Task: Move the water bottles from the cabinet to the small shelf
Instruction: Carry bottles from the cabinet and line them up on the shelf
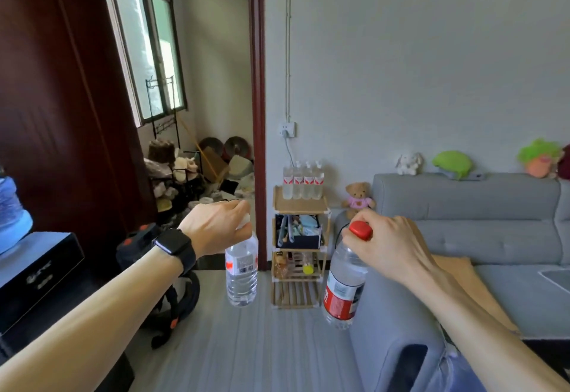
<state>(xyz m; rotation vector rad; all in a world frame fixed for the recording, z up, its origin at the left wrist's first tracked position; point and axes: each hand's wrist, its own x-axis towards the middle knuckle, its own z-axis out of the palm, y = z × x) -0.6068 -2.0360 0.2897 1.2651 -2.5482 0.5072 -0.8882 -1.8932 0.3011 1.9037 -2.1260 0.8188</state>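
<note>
Bottles hang one from each hand, in front of the small shelf (300, 205) and nearer the camera than it. The clear-label bottle (241, 274) hangs upright to the left of the shelf, with the left hand (216, 226) curled over its white cap from above. The red-label bottle (342, 286), the larger one and slightly tilted, hangs to the right of the shelf. The right hand (385, 243) grips its top, fingers wrapped about the red cap (361, 230). Both bottles are clear of the floor.

On the shelf's top tier four more bottles (303, 181) stand in a tight row against the wall. The tier below holds a dark box (300, 239) of mixed things, and lower down lies a small yellow item too blurred to name. Above the shelf is a wall socket (287, 129), with a cord running down from it. Right of the shelf sits a teddy bear (357, 197), then a grey sofa (462, 206). Left of the shelf a doorway (216, 83) opens on a cluttered room. A black watch (175, 246) is on the left wrist.
</note>
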